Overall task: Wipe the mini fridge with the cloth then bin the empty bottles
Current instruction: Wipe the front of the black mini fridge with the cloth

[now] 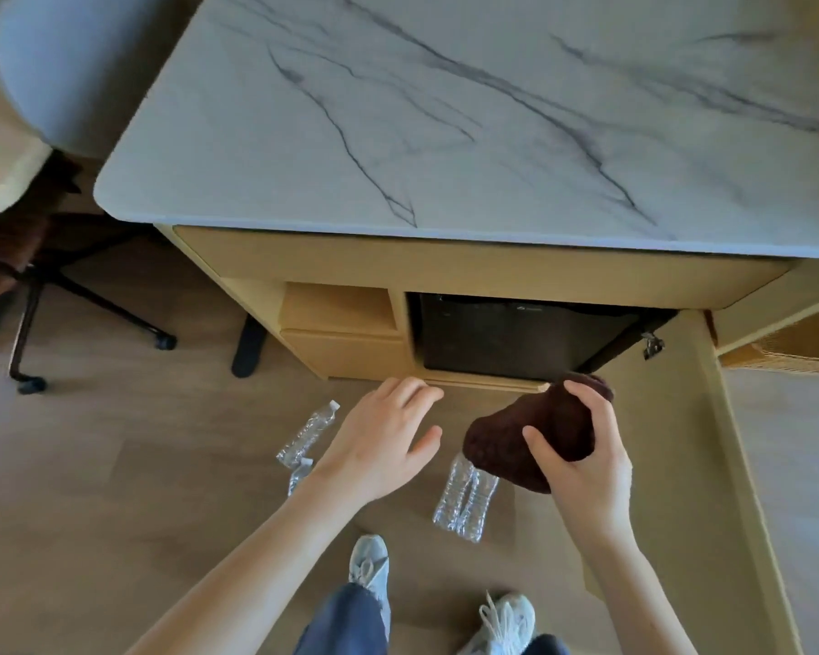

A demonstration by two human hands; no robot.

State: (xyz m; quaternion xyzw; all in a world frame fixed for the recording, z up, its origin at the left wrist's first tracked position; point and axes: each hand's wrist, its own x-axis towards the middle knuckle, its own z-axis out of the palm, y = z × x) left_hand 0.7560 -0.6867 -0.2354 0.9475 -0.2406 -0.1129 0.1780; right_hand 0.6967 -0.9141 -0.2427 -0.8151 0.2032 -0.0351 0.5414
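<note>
Your right hand grips the brown cloth | your left hand is open, holding nothing | black mini fridge sits in the cabinet | empty bottles lie on the floor

Both forearms are bare from the wrist up to where they leave the bottom of the view; no sleeve, watch, ring or glove shows on either. The left hand and the right hand are uncovered, with short nails. The legs wear blue denim jeans, the cloth faded to a mid blue, with the hem of the left leg lying over the shoe. On the feet are pale grey-white sneakers: the left sneaker has a rounded toe, and the right sneaker shows loose white laces across its top.
</note>
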